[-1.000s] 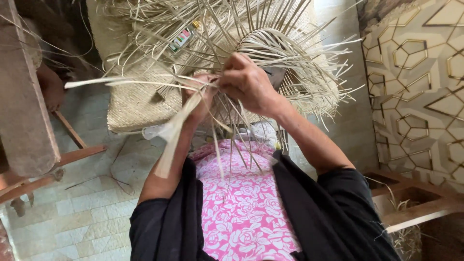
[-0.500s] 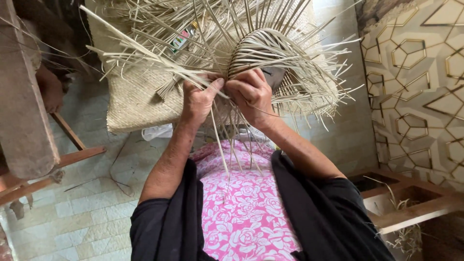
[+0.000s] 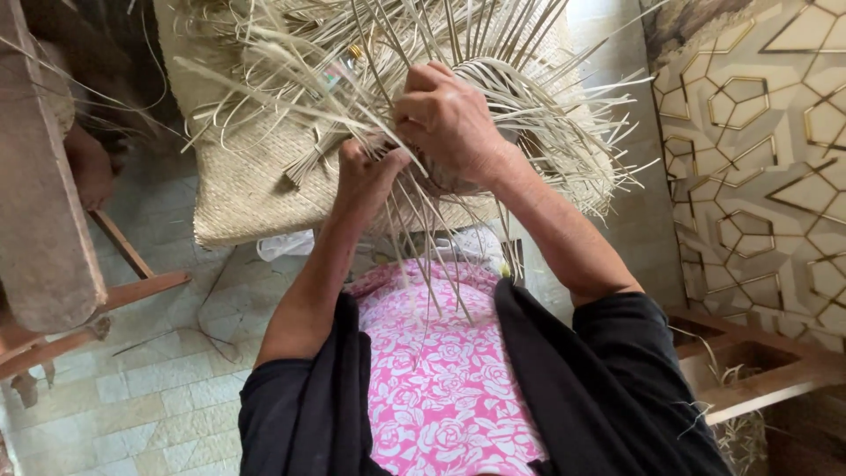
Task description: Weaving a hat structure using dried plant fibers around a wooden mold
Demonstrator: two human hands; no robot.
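A half-woven straw hat [image 3: 538,97] with many loose pale strands sticking out sits above my lap. My left hand [image 3: 366,176] pinches a few straw strands [image 3: 414,225] at the hat's near edge. My right hand [image 3: 449,119] presses on the woven crown, fingers curled around strands there. A pink flowered cloth [image 3: 432,379] covers my lap, between black sleeves. The hands nearly touch each other.
A woven straw mat [image 3: 247,189] lies on the pale tiled floor [image 3: 150,379] behind the hat. A wooden frame [image 3: 53,220] stands at the left, with another person's hand [image 3: 88,167] beside it. A patterned wall [image 3: 767,159] and a wooden rack [image 3: 758,361] are at the right.
My left hand let a long flat strand swing up and away, then moved up close to my right hand. Both hands have risen toward the hat's crown.
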